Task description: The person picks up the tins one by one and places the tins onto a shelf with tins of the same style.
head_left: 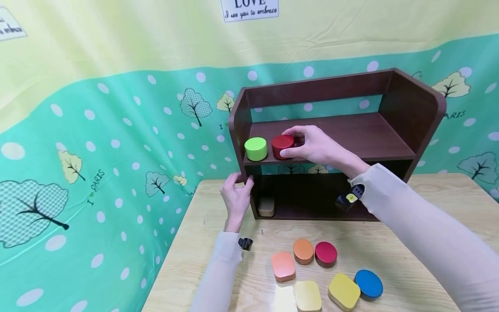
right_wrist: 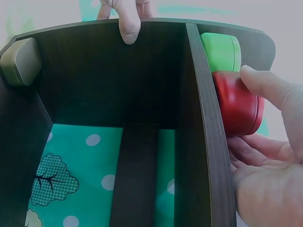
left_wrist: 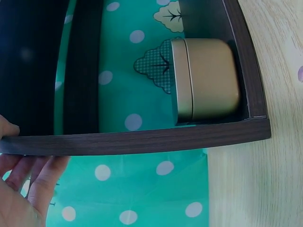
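On the upper shelf of the dark wooden rack (head_left: pixel 405 112), near its left end, our right hand (head_left: pixel 315 145) holds the red round tin (head_left: pixel 282 146). The grip is a half-closed one: the thumb lies at the near side of the tin and the other fingers curl over its far side, so the tin is pinched between them. It seems to sit on the shelf board already, though we cannot tell this for sure. Just to its left, touching or almost touching, stands the green round tin (head_left: pixel 255 148).

Our left hand (head_left: pixel 236 197) steadies the rack at its left wall; its fingers are bent around the edge of the wall, with the thumb on the inner face, as the right wrist view shows.

To do this step well, we judge that the red tin should be set flat, close beside the green one but without pushing it toward the left wall. We should loosen the fingers only when the tin rests fully on the board, then draw the hand back toward us without brushing the lid. The left hand should keep a firm hold, since the rack could slide on the bench (head_left: pixel 440 255).

In the lower compartment a beige tin (head_left: pixel 267 206) stands at the left corner.
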`<state>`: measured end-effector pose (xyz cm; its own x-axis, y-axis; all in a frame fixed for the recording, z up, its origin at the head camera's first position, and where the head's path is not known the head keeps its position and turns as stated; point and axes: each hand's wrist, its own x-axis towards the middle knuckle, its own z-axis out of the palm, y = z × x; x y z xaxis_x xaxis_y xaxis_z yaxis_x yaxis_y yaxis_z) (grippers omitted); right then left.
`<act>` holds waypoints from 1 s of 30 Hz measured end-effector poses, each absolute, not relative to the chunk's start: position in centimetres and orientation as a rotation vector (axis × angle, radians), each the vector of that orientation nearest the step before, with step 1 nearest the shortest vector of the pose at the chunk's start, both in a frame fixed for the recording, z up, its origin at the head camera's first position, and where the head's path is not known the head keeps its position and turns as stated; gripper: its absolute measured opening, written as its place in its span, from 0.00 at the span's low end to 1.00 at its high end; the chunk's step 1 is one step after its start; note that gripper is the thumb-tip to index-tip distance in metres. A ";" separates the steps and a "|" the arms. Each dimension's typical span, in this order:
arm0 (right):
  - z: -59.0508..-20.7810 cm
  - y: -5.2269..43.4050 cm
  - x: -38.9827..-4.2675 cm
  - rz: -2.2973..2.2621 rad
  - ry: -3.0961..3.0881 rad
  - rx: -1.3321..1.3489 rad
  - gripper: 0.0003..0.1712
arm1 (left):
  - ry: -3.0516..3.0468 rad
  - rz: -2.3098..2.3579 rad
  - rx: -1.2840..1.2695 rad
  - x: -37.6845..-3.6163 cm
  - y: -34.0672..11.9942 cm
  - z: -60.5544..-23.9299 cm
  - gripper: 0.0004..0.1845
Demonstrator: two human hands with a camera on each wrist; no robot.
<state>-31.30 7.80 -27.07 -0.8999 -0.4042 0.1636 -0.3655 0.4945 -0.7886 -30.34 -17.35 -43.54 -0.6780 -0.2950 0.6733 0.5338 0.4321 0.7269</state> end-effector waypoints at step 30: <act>-27.7 8.1 -30.9 -1.405 2.681 -0.720 0.44 | -1.886 -1.307 -0.214 -30.3 -17.3 -43.9 0.04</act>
<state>-30.93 8.06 -27.72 -0.8923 -0.4125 0.1832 -0.3854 0.4852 -0.7849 -30.27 -17.33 -43.86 -0.6550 -0.2946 0.6958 0.5481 0.4486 0.7059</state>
